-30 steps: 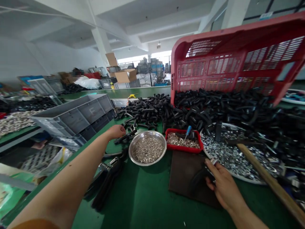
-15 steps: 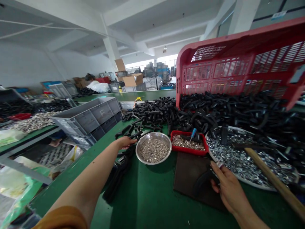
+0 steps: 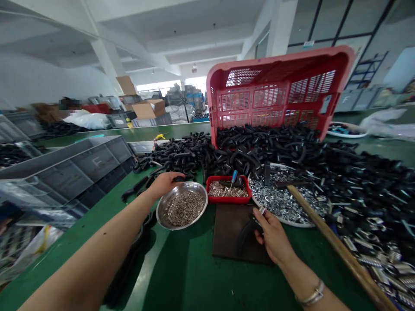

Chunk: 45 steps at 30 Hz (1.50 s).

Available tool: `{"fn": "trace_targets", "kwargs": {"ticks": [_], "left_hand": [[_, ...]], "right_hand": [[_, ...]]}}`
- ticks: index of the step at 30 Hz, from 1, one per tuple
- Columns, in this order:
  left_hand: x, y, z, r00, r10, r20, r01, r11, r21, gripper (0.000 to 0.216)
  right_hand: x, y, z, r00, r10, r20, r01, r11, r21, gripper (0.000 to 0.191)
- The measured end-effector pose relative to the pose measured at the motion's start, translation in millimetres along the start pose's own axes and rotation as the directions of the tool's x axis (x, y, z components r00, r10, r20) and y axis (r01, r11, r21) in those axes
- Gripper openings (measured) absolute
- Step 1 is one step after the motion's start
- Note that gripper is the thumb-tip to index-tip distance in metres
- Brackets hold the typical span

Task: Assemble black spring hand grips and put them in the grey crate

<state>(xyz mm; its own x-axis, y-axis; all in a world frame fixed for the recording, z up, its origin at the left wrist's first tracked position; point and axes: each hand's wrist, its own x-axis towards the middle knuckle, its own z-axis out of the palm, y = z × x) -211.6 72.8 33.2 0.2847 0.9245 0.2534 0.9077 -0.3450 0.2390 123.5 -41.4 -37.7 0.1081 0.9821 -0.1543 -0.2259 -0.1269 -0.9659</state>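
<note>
My left hand (image 3: pixel 164 183) reaches over the far rim of a round steel bowl (image 3: pixel 167 202) of small metal pieces, its fingers curled on a black plastic handle part (image 3: pixel 179 178). My right hand (image 3: pixel 272 235) rests on a dark brown mat (image 3: pixel 228 233) and grips a curved black handle (image 3: pixel 244 235) with a small silver fitting (image 3: pixel 262 211) at its fingertips. Behind the mat sit a small red tray (image 3: pixel 228 189) of metal clips with a blue-handled screwdriver (image 3: pixel 232 178), and a large round pan (image 3: pixel 285 198) of silver washers.
A big heap of black plastic handles (image 3: pixel 259 147) spills from a tipped red crate (image 3: pixel 275 93). A wooden hammer handle (image 3: pixel 337 248) lies diagonally at right. Grey bins (image 3: pixel 68 166) stand at left on the green table (image 3: pixel 194 276). More black parts (image 3: pixel 129 259) lie near my left forearm.
My left hand has moved right, from the loose black parts to the bowl's far rim. My right hand has kept its grip on the black handle. The view has swung to the right.
</note>
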Motion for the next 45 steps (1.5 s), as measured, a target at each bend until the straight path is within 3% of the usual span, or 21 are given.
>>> {"fn": "trace_targets", "kwargs": {"ticks": [2,5,8,10,11,13,15,17,20,23,27,30,37,42,45], "left_hand": [[11.4,3.2,-1.4,0.997,0.079,0.018,-0.08,0.994,0.076,0.031],[26.2,11.8,-12.7,0.977,0.02,-0.213,0.004,0.994,0.113,0.029],[36.2,38.8,-23.6,0.849,-0.141,-0.51,0.1,0.989,-0.108,0.027],[37.4,69.1,-22.4,0.798,-0.256,-0.545,0.032,0.922,-0.386,0.026],[35.6,86.7,-18.4,0.819,-0.283,-0.5,-0.038,0.842,-0.539,0.027],[27.3,122.9,-4.2,0.875,-0.334,-0.351,-0.108,0.573,-0.813,0.028],[14.1,155.7,14.8,0.913,-0.358,-0.195,-0.083,0.304,-0.949,0.028],[-0.9,181.7,33.5,0.944,-0.327,-0.041,0.002,0.129,-0.992,0.028],[-20.1,207.8,53.8,0.964,-0.229,0.139,0.144,0.007,-0.99,0.027],[-29.7,222.0,64.1,0.962,-0.16,0.22,0.204,-0.108,-0.973,0.026],[-30.1,228.0,70.9,0.887,-0.249,0.39,0.311,-0.304,-0.901,0.026],[-27.7,227.2,75.1,0.851,-0.297,0.434,0.338,-0.322,-0.884,0.03],[-28.7,224.8,81.6,0.905,-0.345,0.249,0.212,-0.141,-0.967,0.026],[-29.2,219.2,74.8,0.915,-0.282,0.287,0.218,-0.25,-0.943,0.011],[-28.0,216.0,73.4,0.918,-0.29,0.271,0.228,-0.173,-0.958,0.007]], "right_hand": [[0.0,-0.4,0.1,1.0,0.003,0.008,-0.003,1.0,-0.001,0.033],[-0.2,-1.0,1.3,1.0,0.012,0.007,-0.012,1.0,-0.002,0.034],[-0.8,-2.3,3.1,1.0,0.011,0.021,-0.011,1.0,0.009,0.033],[-2.5,-5.7,3.6,1.0,-0.004,0.016,0.004,1.0,0.024,0.032],[-4.1,-8.8,3.4,1.0,-0.02,0.0,0.02,0.999,0.033,0.032],[-9.1,-18.2,2.0,0.996,-0.058,-0.06,0.061,0.998,0.035,0.033],[-16.0,-30.5,-0.3,0.986,-0.109,-0.128,0.112,0.994,0.014,0.034],[-22.8,-42.0,-1.9,0.975,-0.172,-0.138,0.165,0.985,-0.058,0.035],[-29.0,-50.4,-1.2,0.961,-0.277,-0.004,0.266,0.928,-0.26,0.029],[-29.1,-47.9,1.5,0.935,-0.342,0.094,0.35,0.849,-0.395,0.024],[-26.5,-43.4,3.0,0.889,-0.441,0.121,0.436,0.736,-0.518,0.02],[-25.4,-43.5,5.1,0.854,-0.493,0.167,0.481,0.623,-0.617,0.019],[-18.4,-47.2,13.6,0.832,-0.518,0.197,0.483,0.503,-0.717,0.02],[-18.7,-47.8,13.5,0.821,-0.523,0.229,0.505,0.478,-0.719,0.02],[-22.3,-43.7,13.0,0.81,-0.548,0.209,0.493,0.445,-0.747,0.02]]}}
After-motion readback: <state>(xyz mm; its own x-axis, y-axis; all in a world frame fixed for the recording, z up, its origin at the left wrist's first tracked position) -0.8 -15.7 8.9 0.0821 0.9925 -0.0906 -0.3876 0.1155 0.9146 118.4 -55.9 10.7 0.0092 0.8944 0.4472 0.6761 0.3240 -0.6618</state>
